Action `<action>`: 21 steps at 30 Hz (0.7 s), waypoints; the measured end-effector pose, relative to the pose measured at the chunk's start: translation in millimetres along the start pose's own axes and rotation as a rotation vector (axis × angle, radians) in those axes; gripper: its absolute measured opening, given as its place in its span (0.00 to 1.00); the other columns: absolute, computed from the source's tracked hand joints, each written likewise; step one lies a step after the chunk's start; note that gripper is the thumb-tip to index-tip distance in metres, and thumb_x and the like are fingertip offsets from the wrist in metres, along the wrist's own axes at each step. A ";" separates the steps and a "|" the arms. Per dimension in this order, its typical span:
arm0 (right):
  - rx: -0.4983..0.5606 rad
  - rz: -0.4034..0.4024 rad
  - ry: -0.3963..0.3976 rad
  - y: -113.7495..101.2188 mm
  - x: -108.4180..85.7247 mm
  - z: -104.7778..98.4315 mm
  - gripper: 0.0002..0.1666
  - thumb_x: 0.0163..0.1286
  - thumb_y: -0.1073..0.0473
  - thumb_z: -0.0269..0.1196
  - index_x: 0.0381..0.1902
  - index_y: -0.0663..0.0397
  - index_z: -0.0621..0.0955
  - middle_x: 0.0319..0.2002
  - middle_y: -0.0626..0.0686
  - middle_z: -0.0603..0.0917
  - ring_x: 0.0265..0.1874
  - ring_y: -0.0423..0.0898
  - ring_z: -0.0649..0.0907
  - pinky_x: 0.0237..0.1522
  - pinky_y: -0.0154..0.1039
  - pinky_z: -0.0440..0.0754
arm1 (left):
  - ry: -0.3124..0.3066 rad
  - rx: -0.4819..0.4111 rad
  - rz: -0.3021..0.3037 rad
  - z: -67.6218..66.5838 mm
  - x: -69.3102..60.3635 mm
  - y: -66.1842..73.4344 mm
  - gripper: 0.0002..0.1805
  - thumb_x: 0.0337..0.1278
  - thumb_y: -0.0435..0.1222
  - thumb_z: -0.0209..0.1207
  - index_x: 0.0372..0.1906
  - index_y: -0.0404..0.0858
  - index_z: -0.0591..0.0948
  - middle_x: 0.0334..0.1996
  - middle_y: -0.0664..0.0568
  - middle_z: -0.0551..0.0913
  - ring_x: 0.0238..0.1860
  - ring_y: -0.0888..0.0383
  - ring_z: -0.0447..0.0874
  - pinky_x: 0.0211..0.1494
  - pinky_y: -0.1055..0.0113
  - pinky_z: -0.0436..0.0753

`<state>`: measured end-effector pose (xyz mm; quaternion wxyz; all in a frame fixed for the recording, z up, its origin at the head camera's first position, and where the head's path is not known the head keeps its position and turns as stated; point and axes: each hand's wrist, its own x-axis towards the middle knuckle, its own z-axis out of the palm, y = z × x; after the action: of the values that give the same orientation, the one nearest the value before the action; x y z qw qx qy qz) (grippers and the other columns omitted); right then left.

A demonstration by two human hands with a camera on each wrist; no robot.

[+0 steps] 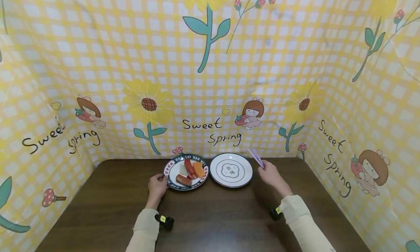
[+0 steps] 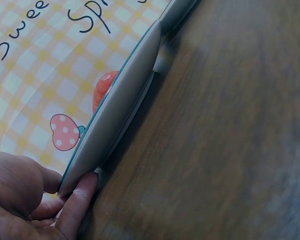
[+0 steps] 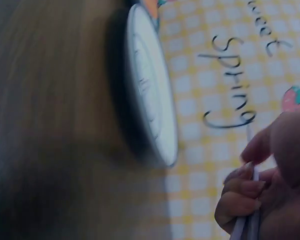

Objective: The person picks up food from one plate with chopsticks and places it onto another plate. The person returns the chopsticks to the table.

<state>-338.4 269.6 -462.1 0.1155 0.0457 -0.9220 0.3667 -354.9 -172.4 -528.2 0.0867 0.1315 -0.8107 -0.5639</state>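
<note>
My left hand [image 1: 156, 187] pinches the left rim of a dark-rimmed, lettered plate [image 1: 201, 183]. In the left wrist view, fingertips reach under that plate's edge [image 2: 117, 120]. On it lie a brown sausage piece [image 1: 183, 180], a red piece [image 1: 189, 166], an orange piece [image 1: 198, 169] and a pale piece, partly covered. To its right, close beside it, a white plate [image 1: 216, 168] with a flower-shaped print bears no food. My right hand [image 1: 273, 177] grips purple chopsticks [image 1: 256, 157] to the right of the white plate, their tips pointing up and left.
Both plates stand at the far edge of a dark wooden table [image 1: 210, 219]. A yellow checked cloth [image 1: 210, 88] hangs behind it and along both sides. Each wrist wears a black strap device, the left one [image 1: 166, 222] hanging over the table.
</note>
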 end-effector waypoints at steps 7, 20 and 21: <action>-0.178 0.050 -0.045 31.6 0.4 11.5 0.05 0.69 0.70 0.53 0.36 0.70 0.75 0.28 0.61 0.79 0.26 0.54 0.78 0.30 0.47 0.79 | -0.007 0.011 -0.021 -0.2 -0.5 0.8 0.23 0.74 0.34 0.53 0.62 0.20 0.74 0.50 0.28 0.82 0.36 0.52 0.87 0.35 0.69 0.85; -0.541 0.178 -0.180 39.5 -3.3 30.9 0.11 0.66 0.73 0.54 0.37 0.85 0.76 0.32 0.71 0.77 0.31 0.62 0.82 0.34 0.53 0.85 | -0.007 0.004 -0.010 -1.2 -2.5 2.5 0.22 0.74 0.34 0.53 0.61 0.19 0.74 0.48 0.28 0.82 0.32 0.56 0.86 0.33 0.69 0.85; -0.574 0.164 -0.171 38.1 -3.4 32.1 0.11 0.65 0.74 0.56 0.36 0.86 0.76 0.32 0.71 0.76 0.30 0.63 0.82 0.33 0.53 0.85 | -0.006 0.004 -0.010 -1.1 -2.2 2.4 0.22 0.74 0.34 0.53 0.61 0.19 0.74 0.48 0.28 0.82 0.32 0.56 0.86 0.33 0.69 0.85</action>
<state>-347.3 275.3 -510.9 0.0157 -0.0328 -0.9949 0.0944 -352.7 -171.9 -525.6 0.0813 0.1342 -0.8113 -0.5632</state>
